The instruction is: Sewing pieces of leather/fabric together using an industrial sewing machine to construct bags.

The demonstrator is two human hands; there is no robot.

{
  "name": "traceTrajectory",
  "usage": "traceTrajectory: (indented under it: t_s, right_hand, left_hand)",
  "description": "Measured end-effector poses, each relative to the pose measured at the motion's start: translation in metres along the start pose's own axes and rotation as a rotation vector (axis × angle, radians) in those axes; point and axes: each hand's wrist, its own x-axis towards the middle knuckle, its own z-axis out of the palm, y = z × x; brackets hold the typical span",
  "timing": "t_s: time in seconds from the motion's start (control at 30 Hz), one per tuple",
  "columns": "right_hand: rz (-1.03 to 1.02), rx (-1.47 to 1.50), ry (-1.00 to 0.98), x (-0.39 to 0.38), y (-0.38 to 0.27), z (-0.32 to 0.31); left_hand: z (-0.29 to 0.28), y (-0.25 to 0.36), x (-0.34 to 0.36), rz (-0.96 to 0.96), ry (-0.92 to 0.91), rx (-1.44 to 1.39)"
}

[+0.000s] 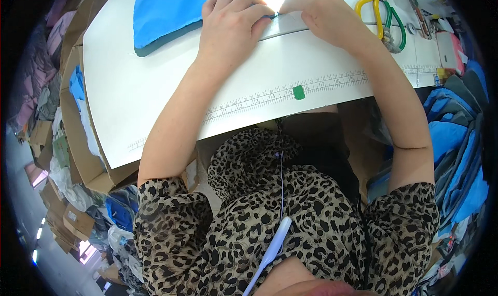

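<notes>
A blue cloth piece [166,10] with a dark underside lies at the far left of the white tabletop [140,93]. My left hand [233,21] is closed over its right end, fingers bent and thumb pressed in, gripping the cloth near the edge. Just to the right, my right hand [324,16] is closed in a pinch, its fingertips close to those of the left. A very bright light washes out the spot between the two hands, so what the right fingers hold is hidden.
Scissors with yellow and green handles [378,21] lie right of my right hand, with thread snips [421,18] beyond. A ruler strip [249,104] with a green patch [298,92] runs along the near edge. Folded blue and grey cloth [456,145] is piled right; a cardboard box [78,125] stands left.
</notes>
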Motion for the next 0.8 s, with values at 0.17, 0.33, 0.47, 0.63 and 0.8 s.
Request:
traceTrajectory:
  t_s: [0.17,0.33,0.47,0.63,0.8]
  right_hand:
    - [-0.048,-0.026,0.011,0.001,0.0,0.001]
    - [-0.103,-0.095,0.011,-0.005,0.019,0.008]
    - [-0.055,-0.045,0.006,-0.007,0.012,0.015]
    - [-0.049,-0.137,0.108,-0.002,0.01,0.022]
    - [-0.064,-0.176,0.137,0.004,0.01,0.024]
  left_hand:
    - [0.007,-0.004,-0.002,0.009,0.031,0.009]
    - [0.005,0.002,-0.002,-0.017,0.05,0.047]
    - [0.004,0.004,-0.006,-0.036,-0.004,0.116]
    - [-0.001,0.002,-0.006,-0.052,-0.066,0.161]
    - [0.004,-0.004,-0.008,-0.012,-0.035,0.24]
